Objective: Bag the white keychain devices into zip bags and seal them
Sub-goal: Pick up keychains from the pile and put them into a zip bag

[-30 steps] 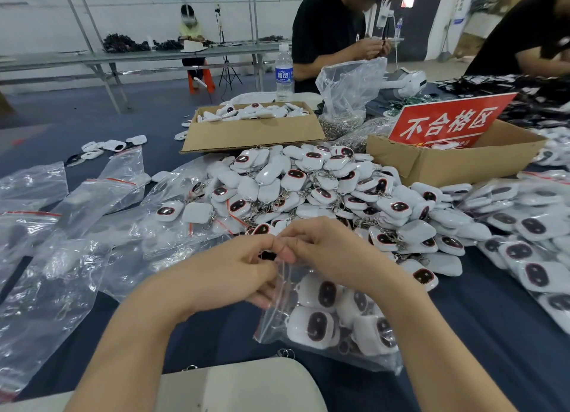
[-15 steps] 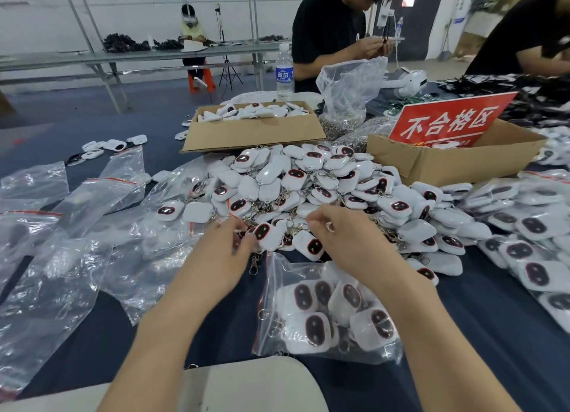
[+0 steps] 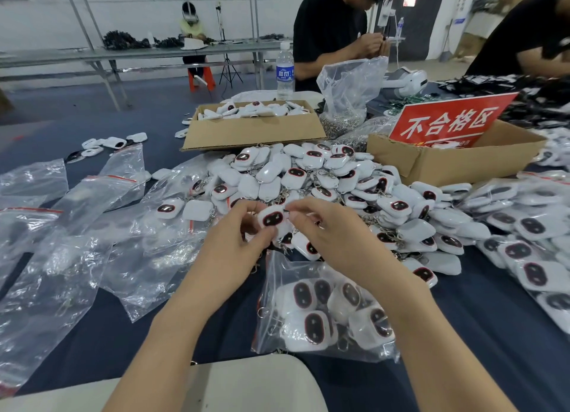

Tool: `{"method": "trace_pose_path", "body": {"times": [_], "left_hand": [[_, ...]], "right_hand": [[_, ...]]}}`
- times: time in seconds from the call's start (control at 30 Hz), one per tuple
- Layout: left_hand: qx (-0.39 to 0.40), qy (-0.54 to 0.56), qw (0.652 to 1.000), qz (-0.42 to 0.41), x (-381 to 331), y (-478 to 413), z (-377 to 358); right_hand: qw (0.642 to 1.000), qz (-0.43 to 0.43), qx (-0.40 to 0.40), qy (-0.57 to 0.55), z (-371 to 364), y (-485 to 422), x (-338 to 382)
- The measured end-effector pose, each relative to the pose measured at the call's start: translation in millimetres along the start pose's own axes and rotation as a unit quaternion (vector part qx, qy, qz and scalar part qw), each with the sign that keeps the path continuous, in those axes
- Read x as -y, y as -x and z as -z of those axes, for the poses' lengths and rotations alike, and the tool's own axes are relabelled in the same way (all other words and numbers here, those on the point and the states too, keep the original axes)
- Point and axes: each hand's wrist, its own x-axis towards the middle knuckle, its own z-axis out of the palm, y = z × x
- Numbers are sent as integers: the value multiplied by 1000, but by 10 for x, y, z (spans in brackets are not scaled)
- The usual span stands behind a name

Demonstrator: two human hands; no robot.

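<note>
Progress is partial: left hand (image 3: 243, 242) and right hand (image 3: 333, 236) pinch one white keychain device (image 3: 272, 218) between fingertips, at 12 o'clock of a part-filled, seemingly unsealed zip bag (image 3: 279, 268), with filled bags (image 3: 524, 223) at 3 o'clock and a large loose pile (image 3: 339, 177) beyond awaiting bagging.

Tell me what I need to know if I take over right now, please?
The left grip holds one keychain device; the right grip pinches its edge.
One filled zip bag lies nearest; I cannot tell if it is sealed.
The loose pile sits behind it, empty bags at left, packed bags at right.
Left to do: bag the pile and seal.
</note>
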Motion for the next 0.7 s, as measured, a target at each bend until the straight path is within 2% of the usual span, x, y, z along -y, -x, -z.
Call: {"method": "trace_pose_path", "body": {"times": [0.1, 0.2, 0.3, 0.47, 0.7], "left_hand": [[-6, 95, 995, -22, -98, -16, 42], [-2, 221, 975, 14, -157, -11, 63], [-10, 283, 958, 44, -174, -25, 43], [-1, 291, 955, 50, -169, -26, 13], [-10, 288, 956, 53, -194, -19, 7]], "right_hand": [[996, 14, -4, -84, -9, -36, 38], [981, 0, -30, -190, -3, -67, 61], [957, -19, -25, -288, -8, -64, 102], [938, -44, -20, -342, -37, -54, 141], [933, -29, -21, -359, -85, -46, 207]]}}
